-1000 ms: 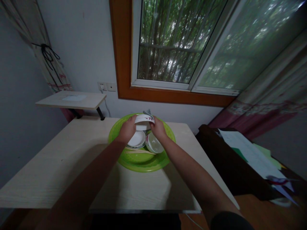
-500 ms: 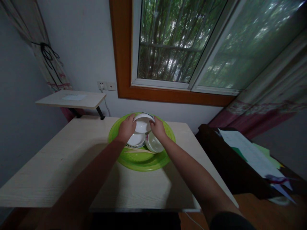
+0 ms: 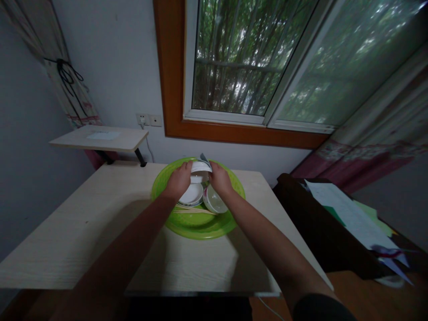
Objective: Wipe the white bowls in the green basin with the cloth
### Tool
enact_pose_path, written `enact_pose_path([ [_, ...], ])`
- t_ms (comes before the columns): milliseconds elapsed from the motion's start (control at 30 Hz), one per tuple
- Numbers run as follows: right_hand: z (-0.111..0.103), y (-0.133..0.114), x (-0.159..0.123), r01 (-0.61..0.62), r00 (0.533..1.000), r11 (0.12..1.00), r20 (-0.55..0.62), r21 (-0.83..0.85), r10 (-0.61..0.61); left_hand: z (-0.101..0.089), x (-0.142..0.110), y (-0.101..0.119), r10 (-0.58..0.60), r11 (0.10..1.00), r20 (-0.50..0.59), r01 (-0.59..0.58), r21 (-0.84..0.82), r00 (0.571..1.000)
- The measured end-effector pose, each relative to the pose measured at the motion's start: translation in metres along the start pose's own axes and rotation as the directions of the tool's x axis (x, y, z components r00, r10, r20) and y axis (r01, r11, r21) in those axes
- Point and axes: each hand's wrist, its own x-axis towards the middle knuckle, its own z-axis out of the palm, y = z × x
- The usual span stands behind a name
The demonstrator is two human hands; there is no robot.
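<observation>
Under the window (image 3: 237, 58), a pale wood-grain table (image 3: 83, 245) carries a round green plastic basin (image 3: 197, 225). Your left hand (image 3: 179, 180) and right hand (image 3: 220, 179) grip opposite sides of a tilted white dish (image 3: 201, 166) above the basin, probably to steady its smooth, curved wall. A greyish cloth (image 3: 204, 158) pokes up by your right fingers. Below sit a glossy shallow plate (image 3: 191, 195), a deeper bowl (image 3: 216, 200) tipped toward you, and slim chopsticks (image 3: 197, 209), seemingly gathered inside the rim.
</observation>
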Motion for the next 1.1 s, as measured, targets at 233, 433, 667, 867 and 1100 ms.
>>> enact_pose_path([
  [233,0.002,0.002,0.001,-0.031,0.998,0.996,-0.049,0.082,0.035,0.010,0.006,-0.010,-0.011,0.991,-0.118,-0.004,-0.132,0.993],
  [433,0.012,0.018,0.010,-0.212,0.967,0.945,-0.086,0.251,0.240,0.018,0.008,-0.013,-0.054,0.957,-0.075,0.030,-0.288,0.996],
  [667,0.013,0.015,0.007,-0.177,0.980,0.948,-0.040,0.265,0.194,0.019,0.010,-0.012,-0.086,0.949,-0.036,0.070,-0.309,0.996],
  [867,0.001,0.004,0.001,-0.074,0.997,0.995,-0.017,0.070,0.076,0.013,0.010,-0.011,0.013,0.985,-0.053,-0.022,-0.173,0.999],
  [1100,-0.013,-0.012,-0.005,-0.047,0.998,0.993,0.028,-0.112,0.051,0.003,0.004,-0.009,0.087,0.996,-0.017,-0.088,-0.017,0.996],
])
